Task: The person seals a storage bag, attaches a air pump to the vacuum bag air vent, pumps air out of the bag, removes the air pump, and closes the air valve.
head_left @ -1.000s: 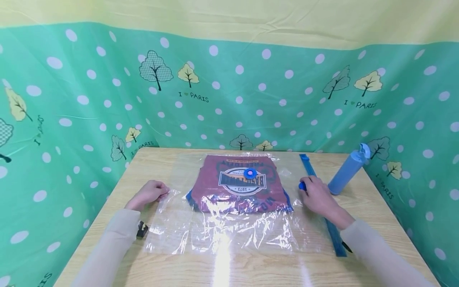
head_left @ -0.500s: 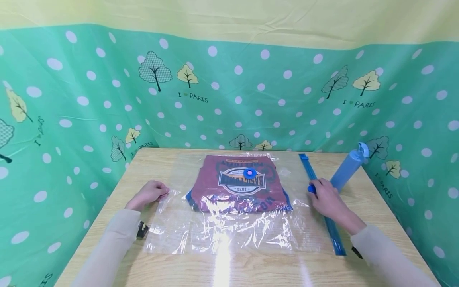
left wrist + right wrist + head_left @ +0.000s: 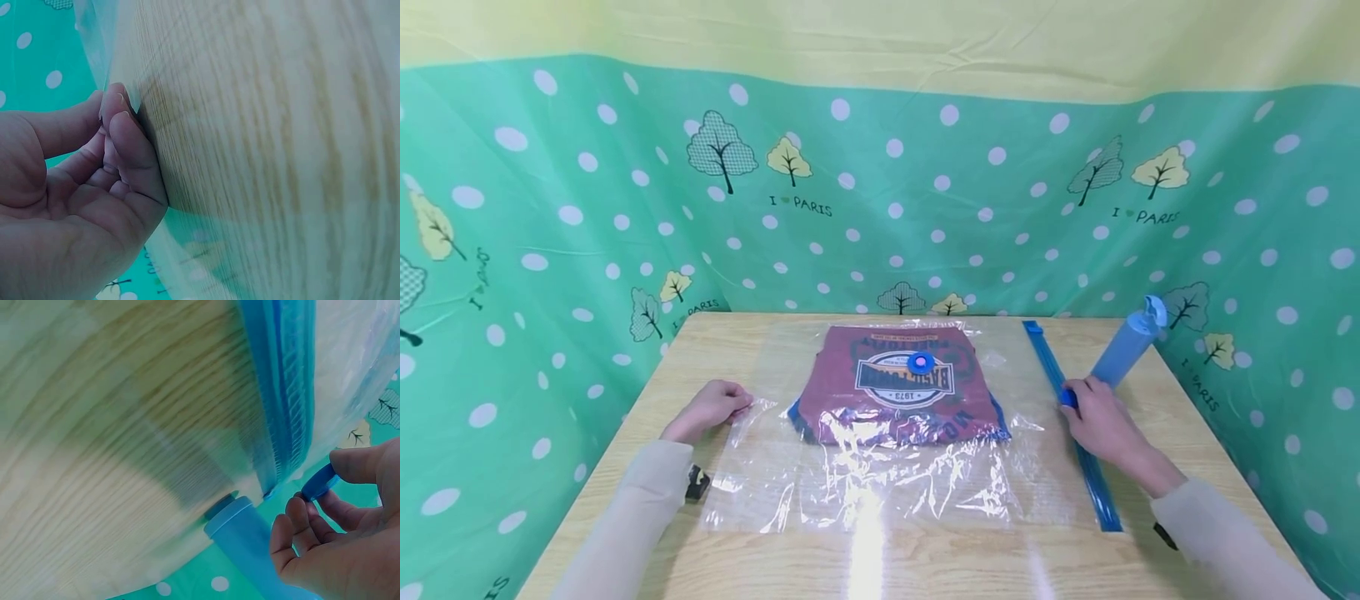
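Wooden table [image 3: 760, 567], hands [image 3: 709, 404] [image 3: 1101, 421], left pinching clear bag [image 3: 902, 475], right perhaps a cap [image 3: 320, 482]

A clear bag [image 3: 917, 475] is covering the worktop's [image 3: 775, 571] middle, with the left fingers [image 3: 736, 397] obstructing its left side. A blue cylinder [image 3: 1123, 348] is blocking passage just beyond the right fingers [image 3: 1081, 388]. Bare worktop is running along the near edge and right of the cylinder.

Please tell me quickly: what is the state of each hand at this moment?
Left hand: closed, pinching the edge of the clear plastic bag.
Right hand: closed, pinching a small blue piece.
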Demonstrator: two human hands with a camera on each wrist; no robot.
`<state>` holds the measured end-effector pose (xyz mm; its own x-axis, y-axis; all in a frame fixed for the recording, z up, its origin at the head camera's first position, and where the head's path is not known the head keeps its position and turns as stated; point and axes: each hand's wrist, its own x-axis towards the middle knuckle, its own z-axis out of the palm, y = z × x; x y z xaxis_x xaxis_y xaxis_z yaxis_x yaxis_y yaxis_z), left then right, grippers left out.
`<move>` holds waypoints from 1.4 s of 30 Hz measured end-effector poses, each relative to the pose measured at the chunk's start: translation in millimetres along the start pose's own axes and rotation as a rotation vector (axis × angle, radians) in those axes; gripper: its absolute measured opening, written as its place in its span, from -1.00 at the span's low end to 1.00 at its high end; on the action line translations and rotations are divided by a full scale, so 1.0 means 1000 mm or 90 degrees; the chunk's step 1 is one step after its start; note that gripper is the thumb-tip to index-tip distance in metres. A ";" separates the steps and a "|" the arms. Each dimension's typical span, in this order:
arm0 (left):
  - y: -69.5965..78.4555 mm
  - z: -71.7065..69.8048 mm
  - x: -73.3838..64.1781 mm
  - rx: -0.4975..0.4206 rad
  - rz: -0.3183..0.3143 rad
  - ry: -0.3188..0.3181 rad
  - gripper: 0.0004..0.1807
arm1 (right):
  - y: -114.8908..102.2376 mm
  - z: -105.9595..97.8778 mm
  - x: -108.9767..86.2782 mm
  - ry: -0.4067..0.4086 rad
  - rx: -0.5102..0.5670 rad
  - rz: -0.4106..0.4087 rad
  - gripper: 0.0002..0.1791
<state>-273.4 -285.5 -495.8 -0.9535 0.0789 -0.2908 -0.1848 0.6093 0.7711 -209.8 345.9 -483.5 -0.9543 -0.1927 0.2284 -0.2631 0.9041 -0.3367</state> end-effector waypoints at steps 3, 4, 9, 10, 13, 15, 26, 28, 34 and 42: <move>0.000 0.000 0.000 -0.001 -0.002 0.001 -0.78 | 0.004 -0.001 -0.003 0.001 -0.002 0.003 -0.61; 0.000 0.000 0.000 0.000 0.000 0.000 -0.78 | 0.005 -0.001 -0.005 0.001 -0.003 0.005 -0.61; 0.001 0.000 -0.001 -0.005 0.002 0.000 -0.78 | 0.008 -0.003 -0.010 -0.001 -0.011 0.021 -0.61; 0.001 0.000 -0.002 -0.004 0.002 0.000 -0.79 | 0.009 -0.003 -0.012 -0.001 -0.011 0.024 -0.61; 0.001 0.001 -0.004 -0.008 -0.002 0.003 -0.80 | 0.011 -0.003 -0.017 -0.002 -0.005 0.032 -0.60; 0.000 0.001 -0.005 -0.006 -0.007 0.005 -0.82 | 0.012 -0.003 -0.020 0.000 0.000 0.038 -0.59; -0.001 0.002 -0.005 -0.015 0.008 0.002 -0.81 | 0.032 -0.007 -0.033 -0.007 -0.009 0.062 -0.60; 0.001 0.002 -0.005 -0.018 0.008 0.004 -0.81 | 0.036 -0.009 -0.035 -0.009 -0.013 0.062 -0.60; 0.003 0.001 -0.005 -0.016 0.008 0.003 -0.80 | 0.047 -0.014 -0.044 -0.030 -0.021 0.075 -0.62; 0.003 0.002 -0.005 -0.015 0.011 0.005 -0.80 | 0.060 -0.014 -0.047 -0.055 -0.009 0.089 -0.66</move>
<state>-268.7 -282.7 -492.9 -0.9585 0.0822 -0.2731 -0.1743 0.5894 0.7888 -178.4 414.9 -501.6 -0.9903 -0.0964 0.1002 -0.1256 0.9293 -0.3472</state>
